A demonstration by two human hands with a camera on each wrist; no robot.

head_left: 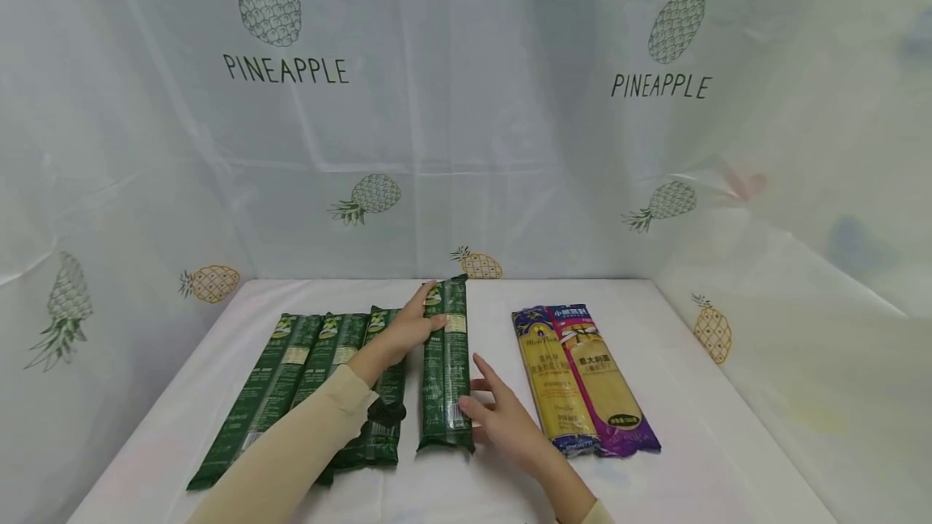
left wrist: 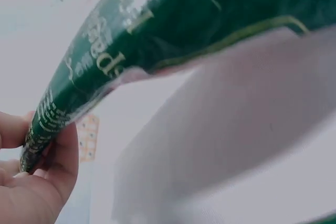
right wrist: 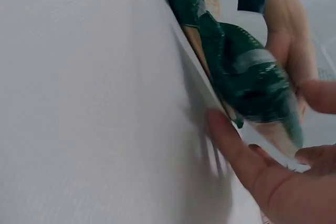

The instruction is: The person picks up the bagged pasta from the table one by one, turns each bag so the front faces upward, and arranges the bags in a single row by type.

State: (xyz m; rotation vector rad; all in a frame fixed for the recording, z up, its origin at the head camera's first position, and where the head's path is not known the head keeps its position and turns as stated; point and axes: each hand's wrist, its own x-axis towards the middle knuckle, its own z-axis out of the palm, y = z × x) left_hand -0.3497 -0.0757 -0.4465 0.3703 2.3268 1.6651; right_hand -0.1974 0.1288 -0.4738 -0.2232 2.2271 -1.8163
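A long green spaghetti package (head_left: 446, 378) stands tilted up over the middle of the white table. My left hand (head_left: 408, 326) grips its upper left edge, thumb on the front; in the left wrist view the left hand (left wrist: 39, 182) pinches the far end of the package (left wrist: 121, 40). At the lower right edge is my right hand (head_left: 513, 427), its thumb over the front and its index finger spread away from it. The right wrist view has the right hand (right wrist: 294, 187) with fairly straight fingers around the package's crinkled lower end (right wrist: 252, 77).
Three similar green packages (head_left: 269, 395) lie side by side at the left, partly hidden by my left sleeve (head_left: 298, 443). To the right lie a yellow-and-blue pasta package (head_left: 555, 386) and a purple one (head_left: 607, 386), touching. A pineapple-print curtain (head_left: 480, 103) hangs behind the table.
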